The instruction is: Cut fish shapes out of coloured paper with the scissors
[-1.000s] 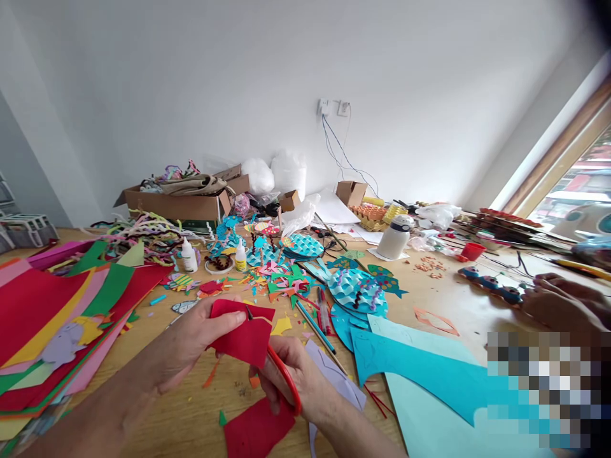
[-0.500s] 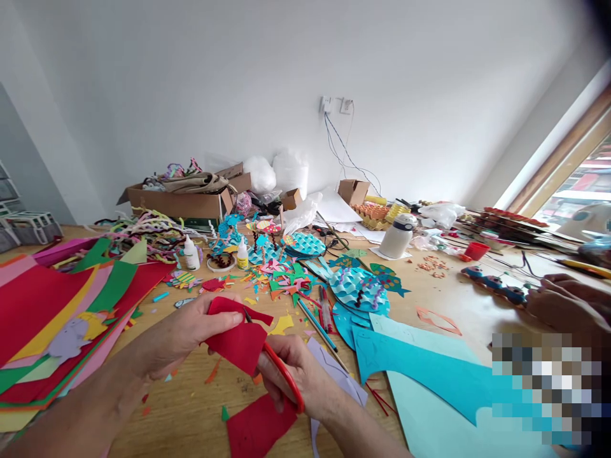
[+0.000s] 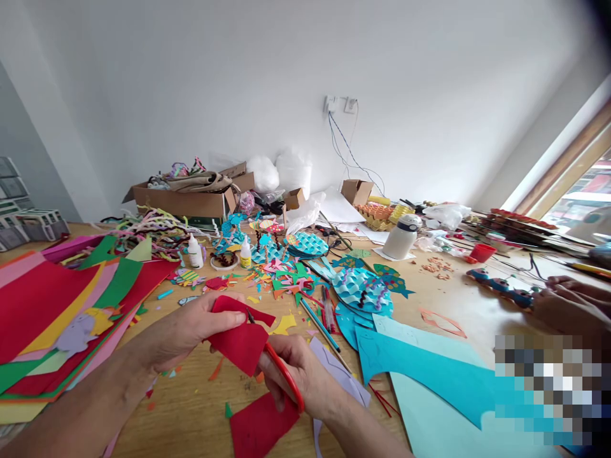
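Note:
Held between the thumb and fingers of my left hand (image 3: pixel 205 327) is a piece of red paper (image 3: pixel 242 346). My right hand (image 3: pixel 296 369) grips red-handled scissors (image 3: pixel 286 375), whose blade tips sit in a cut in that paper, with a narrow red strip above the slit. Most of the blades are hidden behind the paper. Below my right hand a second red piece (image 3: pixel 262 426) lies on the table. Beside my right wrist lie lilac paper scraps (image 3: pixel 329 362).
Coloured sheets (image 3: pixel 52 305) are stacked at left. Teal paper (image 3: pixel 420 362) lies at right, near another person's hands (image 3: pixel 568 305). Glue bottles (image 3: pixel 195 252), paper scraps (image 3: pixel 291 277), a blue pencil (image 3: pixel 319 324) and a white flask (image 3: pixel 402 236) stand or lie farther back.
The view has shifted slightly, so the table things appear a little farther right. Both hands, the scissors and the red paper keep nearly the same pose.

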A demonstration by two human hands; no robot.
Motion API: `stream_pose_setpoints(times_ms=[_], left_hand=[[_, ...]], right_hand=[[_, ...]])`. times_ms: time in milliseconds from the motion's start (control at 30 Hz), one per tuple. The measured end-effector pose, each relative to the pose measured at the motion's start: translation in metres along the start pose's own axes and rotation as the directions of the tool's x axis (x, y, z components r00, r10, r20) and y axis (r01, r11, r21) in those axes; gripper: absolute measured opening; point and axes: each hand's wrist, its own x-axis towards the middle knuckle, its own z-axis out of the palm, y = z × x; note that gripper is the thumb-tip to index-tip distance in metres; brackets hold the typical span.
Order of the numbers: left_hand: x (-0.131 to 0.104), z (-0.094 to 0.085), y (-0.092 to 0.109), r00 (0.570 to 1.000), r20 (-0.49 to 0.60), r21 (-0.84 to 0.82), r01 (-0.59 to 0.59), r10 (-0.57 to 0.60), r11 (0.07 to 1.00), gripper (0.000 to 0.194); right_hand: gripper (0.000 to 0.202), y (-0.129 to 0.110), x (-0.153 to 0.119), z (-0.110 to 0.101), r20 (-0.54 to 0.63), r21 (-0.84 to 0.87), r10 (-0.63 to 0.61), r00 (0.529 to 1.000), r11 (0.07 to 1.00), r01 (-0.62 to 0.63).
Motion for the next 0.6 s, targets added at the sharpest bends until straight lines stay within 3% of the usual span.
stream_pose_setpoints(times_ms=[367,600], left_hand=[[0.002,-0.007,-0.008,0.998,0.007,-0.044,0.061,-0.061,0.997,0.015],[0.002,-0.013,-0.008,0.994,0.092,-0.014,0.054,-0.052,0.998,0.014]], right_hand=[[0.041,-0.001,0.0,0.001,-0.01,-0.043,-0.013,1.0,0.999,0.013],[0.035,0.0,0.0,-0.002,-0.001,-0.095,0.015,1.0,0.995,-0.015]])
